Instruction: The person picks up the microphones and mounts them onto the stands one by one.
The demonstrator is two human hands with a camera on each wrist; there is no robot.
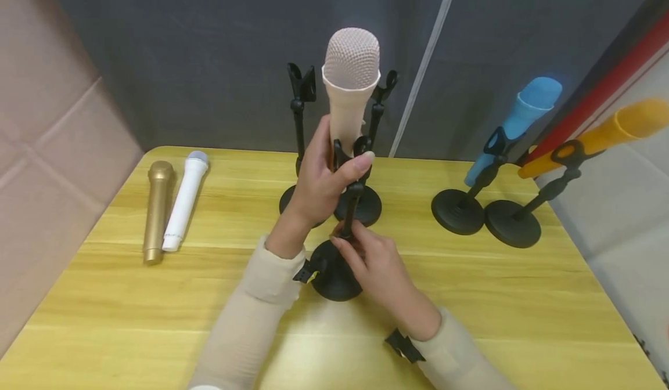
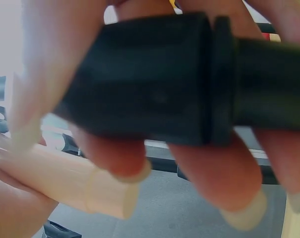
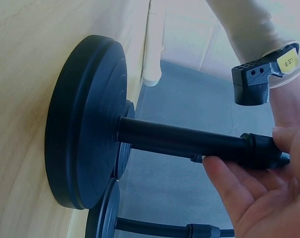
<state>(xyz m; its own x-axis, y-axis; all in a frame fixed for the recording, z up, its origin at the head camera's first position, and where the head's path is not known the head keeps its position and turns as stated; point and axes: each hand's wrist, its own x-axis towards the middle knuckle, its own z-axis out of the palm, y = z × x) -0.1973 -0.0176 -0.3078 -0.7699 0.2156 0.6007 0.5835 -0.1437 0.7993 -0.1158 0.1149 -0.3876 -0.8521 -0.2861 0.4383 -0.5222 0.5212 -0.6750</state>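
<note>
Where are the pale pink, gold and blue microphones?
Pale pink microphone (image 1: 348,104): head view, upper part of its handle.
Gold microphone (image 1: 157,213): head view, middle of its handle.
Blue microphone (image 1: 522,117): head view, upper part of its handle.

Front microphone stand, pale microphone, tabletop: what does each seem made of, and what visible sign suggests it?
Front microphone stand: satin black plastic or coated metal; soft highlights fit both.
Pale microphone: likely plastic, by its smooth matte surface; the mesh-textured head may be metal.
Tabletop: wood or wood-look laminate; yellow grain, glossy reflection.
</note>
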